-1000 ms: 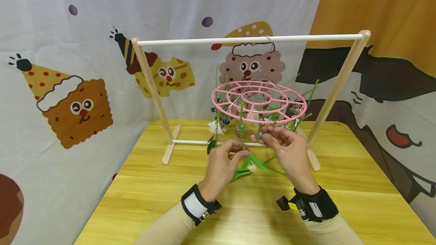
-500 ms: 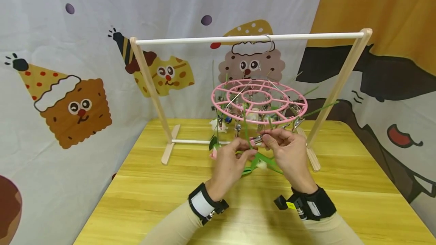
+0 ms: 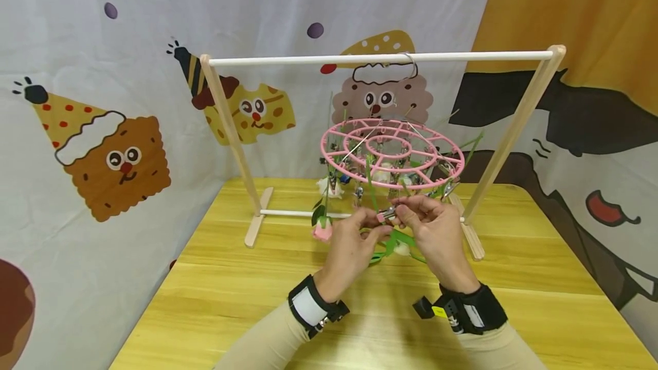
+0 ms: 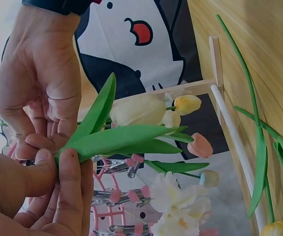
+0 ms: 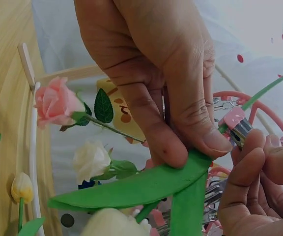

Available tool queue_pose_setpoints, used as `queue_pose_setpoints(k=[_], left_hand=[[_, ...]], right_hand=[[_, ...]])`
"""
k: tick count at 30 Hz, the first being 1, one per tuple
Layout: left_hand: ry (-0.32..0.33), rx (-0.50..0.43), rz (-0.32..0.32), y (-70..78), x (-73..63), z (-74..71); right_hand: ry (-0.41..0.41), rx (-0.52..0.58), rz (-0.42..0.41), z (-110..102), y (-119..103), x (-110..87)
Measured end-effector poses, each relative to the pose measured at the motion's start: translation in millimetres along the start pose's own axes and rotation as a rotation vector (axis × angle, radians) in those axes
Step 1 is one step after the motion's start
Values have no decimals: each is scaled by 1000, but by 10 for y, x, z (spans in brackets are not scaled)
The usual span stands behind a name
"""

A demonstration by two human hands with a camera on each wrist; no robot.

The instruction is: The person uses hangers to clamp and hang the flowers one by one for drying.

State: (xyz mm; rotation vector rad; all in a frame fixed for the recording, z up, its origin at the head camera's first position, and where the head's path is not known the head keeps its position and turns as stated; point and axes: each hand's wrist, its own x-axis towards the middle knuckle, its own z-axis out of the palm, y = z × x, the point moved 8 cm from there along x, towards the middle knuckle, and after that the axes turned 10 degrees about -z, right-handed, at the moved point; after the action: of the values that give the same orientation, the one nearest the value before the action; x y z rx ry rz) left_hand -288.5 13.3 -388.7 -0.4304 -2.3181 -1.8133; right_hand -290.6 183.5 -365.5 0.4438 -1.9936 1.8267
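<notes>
My left hand pinches the green stem of an artificial tulip near its leaves. Its pale bloom hangs below the hands. The fingertips of my right hand pinch a metal clip with pink tips, close beside the left fingers. In the right wrist view the stem runs right at those tips; whether they grip it I cannot tell. Just above both hands hangs a pink round clip hanger, with several clips and flowers below it. A pink rose dangles left of the left hand.
A wooden rack carries the hanger on its white top bar. White blooms hang among the clips. Loose tulips, one of them yellow, lie on the wooden table. A printed curtain stands behind.
My left hand has moved right, bringing the tulip stem to the clip in my right hand. The clip has shifted slightly left and down. The pink rose has come into view beside the left hand.
</notes>
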Motion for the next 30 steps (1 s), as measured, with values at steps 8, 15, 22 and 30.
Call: queue_pose_setpoints(k=[8, 15, 22, 30], left_hand=[[-6, 27, 9, -11, -8, 11], [-35, 100, 3, -71, -43, -24], [-61, 194, 21, -156, -92, -114], [-73, 321, 62, -277, -140, -244]], right_hand=[[-41, -9, 22, -2, 38, -27], [-70, 16, 19, -21, 82, -67], [-80, -5, 9, -54, 91, -113], [-88, -80, 0, -112, 52, -204]])
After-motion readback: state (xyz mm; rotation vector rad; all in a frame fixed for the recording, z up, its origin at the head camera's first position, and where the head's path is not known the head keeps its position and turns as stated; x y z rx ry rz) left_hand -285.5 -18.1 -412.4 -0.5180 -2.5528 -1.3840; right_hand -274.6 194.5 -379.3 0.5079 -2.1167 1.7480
